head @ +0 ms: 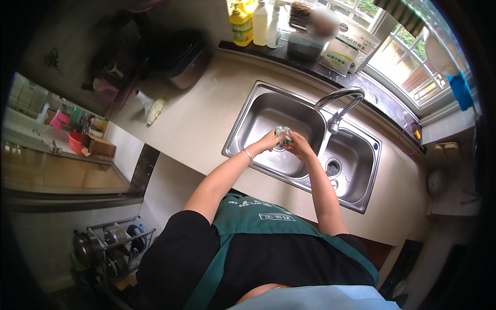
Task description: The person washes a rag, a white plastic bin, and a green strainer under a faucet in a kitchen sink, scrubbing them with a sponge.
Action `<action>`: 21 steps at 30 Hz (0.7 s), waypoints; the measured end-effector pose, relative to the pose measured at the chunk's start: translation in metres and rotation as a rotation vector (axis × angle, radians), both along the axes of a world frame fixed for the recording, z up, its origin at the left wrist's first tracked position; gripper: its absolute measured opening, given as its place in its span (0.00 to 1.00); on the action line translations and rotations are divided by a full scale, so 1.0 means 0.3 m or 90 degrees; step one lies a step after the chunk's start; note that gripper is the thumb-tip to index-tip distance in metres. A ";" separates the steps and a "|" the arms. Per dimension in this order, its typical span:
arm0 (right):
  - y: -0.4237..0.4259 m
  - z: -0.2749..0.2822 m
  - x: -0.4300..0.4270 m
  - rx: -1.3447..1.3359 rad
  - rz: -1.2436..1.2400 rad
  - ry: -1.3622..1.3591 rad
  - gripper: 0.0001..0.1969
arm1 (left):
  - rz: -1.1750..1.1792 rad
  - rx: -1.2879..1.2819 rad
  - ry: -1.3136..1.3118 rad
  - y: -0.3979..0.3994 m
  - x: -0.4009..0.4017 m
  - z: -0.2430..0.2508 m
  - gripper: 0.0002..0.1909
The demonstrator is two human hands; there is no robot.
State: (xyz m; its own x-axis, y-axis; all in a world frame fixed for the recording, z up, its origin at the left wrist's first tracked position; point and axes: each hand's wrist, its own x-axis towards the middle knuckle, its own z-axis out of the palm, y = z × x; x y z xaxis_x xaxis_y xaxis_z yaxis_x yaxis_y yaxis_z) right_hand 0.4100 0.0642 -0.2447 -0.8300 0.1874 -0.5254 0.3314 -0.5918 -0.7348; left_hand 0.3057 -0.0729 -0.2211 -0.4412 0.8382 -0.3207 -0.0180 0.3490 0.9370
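Over the large left basin of a stainless steel sink (279, 102), both hands meet around a small crumpled white-and-green item (284, 131). Whether it is a cloth or a wrapper cannot be made out. My left hand (271, 140), with a bracelet on its wrist, grips it from the left. My right hand (299, 145) holds it from the other side, fingers bent around it. The basin's drain (279, 147) shows partly below the hands. A chrome faucet (341, 102) arches toward the left basin from behind.
The smaller right basin (354, 166) has a drain strainer (333, 167). Bottles (260, 25), a plastic container (306, 44) and bags (343, 52) line the dark windowsill (267, 54). A corn-like object (155, 111) lies on the counter (197, 116), near a dark bin-like container (186, 66).
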 end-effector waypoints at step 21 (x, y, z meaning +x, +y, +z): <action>0.069 0.168 -0.081 0.457 0.190 0.138 0.10 | -0.018 0.141 0.514 -0.095 -0.118 0.126 0.15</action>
